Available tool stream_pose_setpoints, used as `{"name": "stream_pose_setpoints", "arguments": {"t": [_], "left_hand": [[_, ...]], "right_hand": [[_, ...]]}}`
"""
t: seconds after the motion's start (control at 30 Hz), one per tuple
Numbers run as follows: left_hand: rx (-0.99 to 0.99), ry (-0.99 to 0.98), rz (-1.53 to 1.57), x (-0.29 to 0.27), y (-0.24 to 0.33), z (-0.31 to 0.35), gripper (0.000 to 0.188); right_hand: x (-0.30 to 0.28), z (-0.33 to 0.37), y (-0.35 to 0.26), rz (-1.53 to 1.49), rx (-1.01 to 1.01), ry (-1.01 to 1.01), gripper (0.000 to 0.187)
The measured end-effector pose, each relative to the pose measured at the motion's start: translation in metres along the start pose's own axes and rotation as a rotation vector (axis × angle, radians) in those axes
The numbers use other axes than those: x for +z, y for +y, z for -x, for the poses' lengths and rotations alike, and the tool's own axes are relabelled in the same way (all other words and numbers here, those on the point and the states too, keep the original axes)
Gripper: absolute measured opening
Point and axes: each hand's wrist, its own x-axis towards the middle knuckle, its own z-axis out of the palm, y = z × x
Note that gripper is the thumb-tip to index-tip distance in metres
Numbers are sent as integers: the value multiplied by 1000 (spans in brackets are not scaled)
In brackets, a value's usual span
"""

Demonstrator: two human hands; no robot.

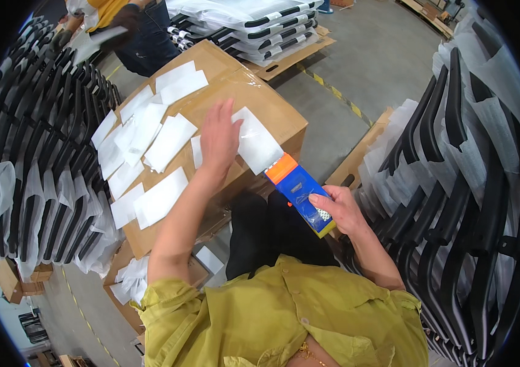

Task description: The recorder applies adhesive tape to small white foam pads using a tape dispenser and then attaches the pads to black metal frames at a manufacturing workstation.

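My right hand (343, 211) is closed around a blue tape dispenser (301, 189) with an orange front and a row of metal teeth. Those teeth meet the lower end of a white foam sheet (257, 137), which reaches past the edge of the cardboard box (272, 101). Just left of that sheet, my left hand (218, 137) lies with its fingers stretched out, its thumb at the sheet's edge. Another white piece (196, 150) is partly hidden under my left hand. More white sheets (171, 142) are spread over the left part of the box top.
Stacked black metal frames in white wrap (455, 153) rise close on my right. Similar black frames (46, 134) stand on the left. Wrapped frames (260, 30) lie on cardboard beyond the box. Another person (143, 37) stands at the far left. An open box (128, 284) holds crumpled white wrap.
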Motion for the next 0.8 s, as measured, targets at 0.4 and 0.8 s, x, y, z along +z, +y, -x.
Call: {"name": "stream_pose_setpoints", "arguments": {"t": [0.4,0.8], "left_hand": [[-1405,-900,1575,-32,45,79,56],[-1320,-523,1714,-37,74,55,30]], "right_hand": [[0,25,13,11,24,-14,32],[11,81,8,177,-127,54,33]]}}
